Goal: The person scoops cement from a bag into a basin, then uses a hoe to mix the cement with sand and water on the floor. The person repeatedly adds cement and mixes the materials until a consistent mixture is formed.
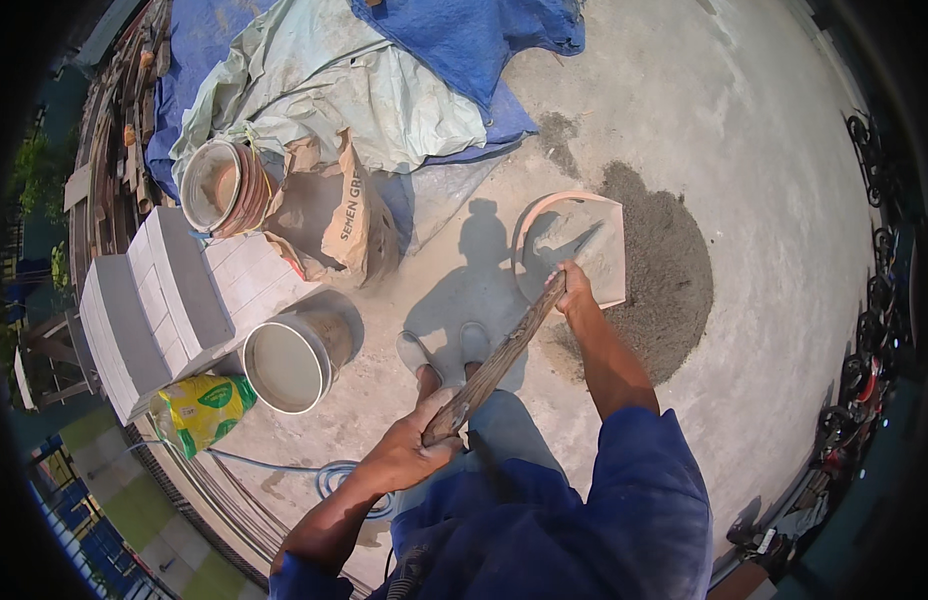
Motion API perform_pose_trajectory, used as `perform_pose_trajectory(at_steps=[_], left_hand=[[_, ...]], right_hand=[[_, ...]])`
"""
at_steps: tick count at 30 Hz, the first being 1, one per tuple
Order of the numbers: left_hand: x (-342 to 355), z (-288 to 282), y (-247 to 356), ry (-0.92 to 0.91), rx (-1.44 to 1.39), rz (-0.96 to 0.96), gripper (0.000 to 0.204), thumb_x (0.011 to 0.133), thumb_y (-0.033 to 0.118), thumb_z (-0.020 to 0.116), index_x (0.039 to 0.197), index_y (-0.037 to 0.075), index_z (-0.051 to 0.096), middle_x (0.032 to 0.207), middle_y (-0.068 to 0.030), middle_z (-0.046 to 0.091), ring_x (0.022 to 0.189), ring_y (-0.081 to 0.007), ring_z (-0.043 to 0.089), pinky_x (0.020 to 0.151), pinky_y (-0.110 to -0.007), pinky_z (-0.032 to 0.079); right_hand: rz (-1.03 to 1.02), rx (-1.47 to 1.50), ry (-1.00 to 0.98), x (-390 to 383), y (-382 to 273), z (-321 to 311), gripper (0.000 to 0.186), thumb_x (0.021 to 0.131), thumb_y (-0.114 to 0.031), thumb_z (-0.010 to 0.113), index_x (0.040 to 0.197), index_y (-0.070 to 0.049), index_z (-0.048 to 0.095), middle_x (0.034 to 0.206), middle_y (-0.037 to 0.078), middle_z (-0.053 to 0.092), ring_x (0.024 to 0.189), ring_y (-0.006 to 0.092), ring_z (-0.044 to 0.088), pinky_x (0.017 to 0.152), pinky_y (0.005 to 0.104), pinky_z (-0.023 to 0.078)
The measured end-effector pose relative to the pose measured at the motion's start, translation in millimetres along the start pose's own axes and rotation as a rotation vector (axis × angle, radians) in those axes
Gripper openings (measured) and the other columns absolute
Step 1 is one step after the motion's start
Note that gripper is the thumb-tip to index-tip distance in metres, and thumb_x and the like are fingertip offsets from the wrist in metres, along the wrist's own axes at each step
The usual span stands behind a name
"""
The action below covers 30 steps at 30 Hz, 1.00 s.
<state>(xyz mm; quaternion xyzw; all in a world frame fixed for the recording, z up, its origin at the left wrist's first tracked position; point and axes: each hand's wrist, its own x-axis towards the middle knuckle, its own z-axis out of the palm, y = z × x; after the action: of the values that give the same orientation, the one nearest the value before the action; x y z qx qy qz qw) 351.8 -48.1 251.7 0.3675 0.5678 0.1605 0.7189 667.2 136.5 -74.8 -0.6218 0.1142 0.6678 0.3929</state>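
My left hand (pixel 412 447) is wrapped round the near end of a thick, weathered wooden handle (pixel 500 358), close in front of my body. Farther along, my right hand (pixel 576 288) grips the same handle near its far end. The handle slants away to the right, toward a pale pink container (pixel 606 262) with an orange rim. A thin dark pointed shape shows over this container beyond my right hand; whether it is the tool's head or a shadow, I cannot tell. The container borders a heap of grey sand or dry mix (pixel 669 270) on its right.
On the left stand a bucket of greyish liquid (pixel 284 368), an open paper cement sack (pixel 352 225), stacked buckets (pixel 212 187) and pale blocks (pixel 189 290). A yellow-green bag (pixel 204 410) and blue hose (pixel 339 480) lie nearer. Tarps (pixel 384 110) cover the far left; motorbikes (pixel 864 370) line the right.
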Motion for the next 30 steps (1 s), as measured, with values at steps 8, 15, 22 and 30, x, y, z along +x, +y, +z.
perform_pose_trajectory(at_steps=[8,15,22,30], left_hand=[[116,33,-218,0.045,0.459,-0.163,0.044,0.077,0.006,0.063,0.120,0.002,0.051,0.101,-0.0277,0.064,0.097,-0.0451,0.062,0.083,-0.050,0.049],[166,12,-280,0.147,0.601,-0.282,0.034,0.075,0.002,0.062,0.109,0.004,0.056,0.102,-0.0243,0.064,0.097,-0.0431,0.063,0.084,-0.049,0.050],[197,-10,-285,0.208,0.671,-0.230,0.026,0.074,-0.001,0.060,0.099,0.004,0.058,0.097,-0.0219,0.062,0.093,-0.0418,0.062,0.081,-0.048,0.050],[223,-25,-295,0.296,0.747,-0.180,0.021,0.075,-0.005,0.060,0.093,0.005,0.057,0.094,-0.0211,0.061,0.090,-0.0429,0.062,0.076,-0.051,0.049]], right_hand=[[-0.039,-0.035,0.127,90,47,-95,0.010,0.082,-0.009,0.062,0.082,-0.006,0.052,0.068,0.008,0.049,0.058,0.0240,0.052,0.059,0.0425,0.050],[-0.005,0.030,0.097,111,63,-91,0.010,0.088,-0.006,0.059,0.088,-0.002,0.050,0.077,0.011,0.050,0.066,0.0274,0.054,0.064,0.0476,0.050],[-0.023,0.143,0.107,122,53,-84,0.011,0.087,-0.010,0.060,0.087,-0.004,0.050,0.078,0.010,0.049,0.070,0.0263,0.051,0.071,0.0488,0.049],[-0.035,0.172,0.073,119,51,-89,0.014,0.075,-0.009,0.061,0.084,-0.006,0.050,0.080,0.010,0.051,0.074,0.0279,0.051,0.081,0.0520,0.047]])
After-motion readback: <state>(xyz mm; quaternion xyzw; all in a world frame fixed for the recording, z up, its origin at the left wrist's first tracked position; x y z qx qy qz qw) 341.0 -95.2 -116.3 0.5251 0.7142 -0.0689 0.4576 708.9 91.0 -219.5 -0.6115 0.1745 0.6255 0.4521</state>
